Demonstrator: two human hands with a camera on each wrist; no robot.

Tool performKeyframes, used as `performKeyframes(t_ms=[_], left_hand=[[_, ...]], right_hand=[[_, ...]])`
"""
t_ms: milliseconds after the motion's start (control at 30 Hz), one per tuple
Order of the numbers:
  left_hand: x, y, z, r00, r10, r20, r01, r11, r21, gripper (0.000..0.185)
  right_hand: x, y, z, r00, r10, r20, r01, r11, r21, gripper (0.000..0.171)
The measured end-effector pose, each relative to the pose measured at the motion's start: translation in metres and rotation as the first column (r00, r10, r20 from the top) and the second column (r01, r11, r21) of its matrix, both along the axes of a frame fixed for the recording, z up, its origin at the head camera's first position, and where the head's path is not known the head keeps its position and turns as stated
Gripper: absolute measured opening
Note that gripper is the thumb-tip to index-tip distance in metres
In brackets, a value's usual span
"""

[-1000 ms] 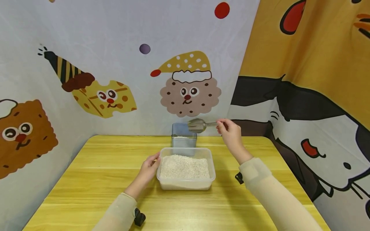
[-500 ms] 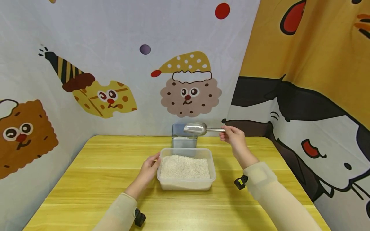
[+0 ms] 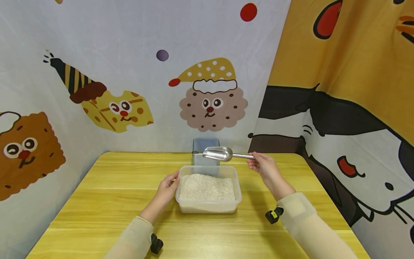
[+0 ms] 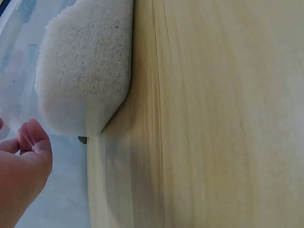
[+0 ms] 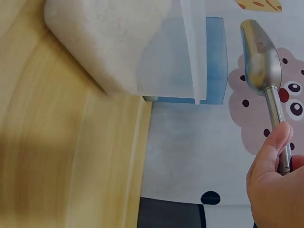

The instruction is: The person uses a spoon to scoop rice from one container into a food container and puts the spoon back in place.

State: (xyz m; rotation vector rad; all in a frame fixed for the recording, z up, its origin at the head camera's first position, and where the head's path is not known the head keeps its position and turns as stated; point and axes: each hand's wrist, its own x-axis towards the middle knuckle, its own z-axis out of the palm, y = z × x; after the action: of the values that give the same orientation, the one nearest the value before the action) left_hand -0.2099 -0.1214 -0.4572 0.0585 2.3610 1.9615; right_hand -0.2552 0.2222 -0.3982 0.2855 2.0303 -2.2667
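Note:
A clear plastic container [image 3: 208, 207] filled with white rice [image 4: 90, 57] stands on the table. My left hand [image 3: 167, 187] grips its left rim near the back corner, the thumb on the near side. My right hand [image 3: 266, 169] holds a metal scoop [image 3: 218, 153] by the end of its handle. The scoop is nearly level, its tip pointing left, and no rice shows in its bowl. In the head view the scoop overlaps a smaller bluish clear box [image 3: 206, 144] that stands behind the container. The scoop hides part of that box's rim and contents.
The wooden table [image 3: 113, 201] has rounded back corners. Behind it hangs a cloth backdrop [image 3: 129, 36] printed with cartoon figures, close to the bluish box. Small black cameras [image 3: 274, 215] sit on both wrists.
My right hand has moved down and slightly right, bringing the scoop lower and closer. The scoop has rolled so its open side shows more. My left hand and the container have stayed put.

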Motion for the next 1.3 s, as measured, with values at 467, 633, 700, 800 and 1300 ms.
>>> performKeyframes(t_ms=[467,633,700,800,1300], left_hand=[[0.000,0.000,0.001,1.000,-0.006,0.007,0.006,1.000,0.004,0.043],[0.000,0.000,0.001,1.000,-0.004,0.010,0.004,1.000,-0.003,0.043],[0.000,0.001,0.002,1.000,-0.004,0.013,0.004,1.000,-0.008,0.043],[0.000,0.001,0.003,1.000,-0.003,0.017,0.003,1.000,-0.014,0.043],[-0.012,-0.003,-0.021,1.000,0.008,0.015,-0.008,1.000,-0.015,0.044]], right_hand=[[0.018,0.006,-0.010,0.996,0.029,-0.080,-0.022,0.996,0.085,0.044],[0.027,0.007,-0.017,0.982,0.060,-0.179,-0.023,0.979,0.203,0.043],[0.031,0.006,-0.020,0.968,0.079,-0.239,-0.017,0.968,0.250,0.040],[0.038,0.003,-0.020,0.932,0.120,-0.342,0.007,0.938,0.348,0.033],[0.053,-0.003,-0.026,0.642,0.442,-0.626,0.334,0.574,0.748,0.011]])
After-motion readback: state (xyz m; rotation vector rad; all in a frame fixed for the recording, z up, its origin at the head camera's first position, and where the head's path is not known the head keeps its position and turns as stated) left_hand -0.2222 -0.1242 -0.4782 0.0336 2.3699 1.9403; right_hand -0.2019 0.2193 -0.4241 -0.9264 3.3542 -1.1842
